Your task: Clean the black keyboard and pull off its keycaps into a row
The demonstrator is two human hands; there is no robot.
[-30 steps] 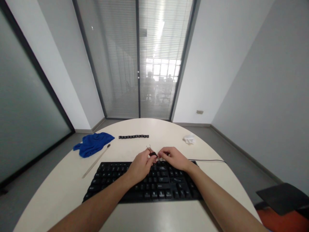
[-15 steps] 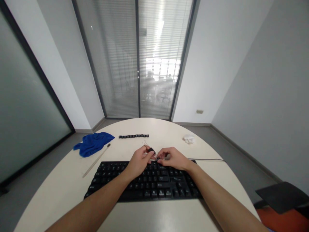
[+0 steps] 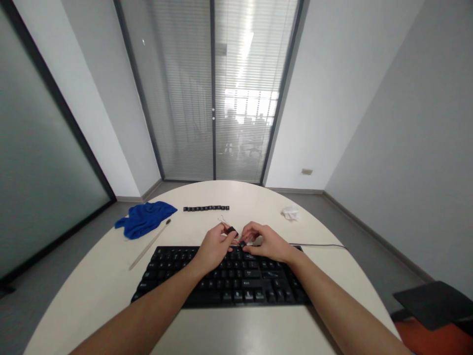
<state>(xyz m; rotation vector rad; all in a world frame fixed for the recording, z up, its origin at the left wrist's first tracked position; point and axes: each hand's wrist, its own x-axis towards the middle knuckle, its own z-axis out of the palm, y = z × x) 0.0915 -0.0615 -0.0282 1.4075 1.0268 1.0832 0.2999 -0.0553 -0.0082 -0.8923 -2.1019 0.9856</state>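
Our left hand point(image 3: 214, 246) pinches a small black clip-like puller point(image 3: 231, 230) above the far edge of the keyboard point(image 3: 221, 276); our right hand point(image 3: 268, 242), fingers closed on a tiny dark keycap point(image 3: 242, 243), sits just right of it, almost touching. Beyond lies a row of keycaps point(image 3: 206, 208), running left-right

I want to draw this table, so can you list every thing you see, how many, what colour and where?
keyboard: one, black, near edge of the table, under both hands
small tool: one, black with wire loops, pinched in the left hand
loose keycaps: one row, black, beyond the keyboard
cloth: one, blue, far left
stick: one, pale with a dark tip, beside the cloth
crumpled tissue: one, white, far right
cable: one, dark, running right from the keyboard
table: one, cream, rounded
left hand: one, at the keyboard's top row
right hand: one, fingertips meeting the left
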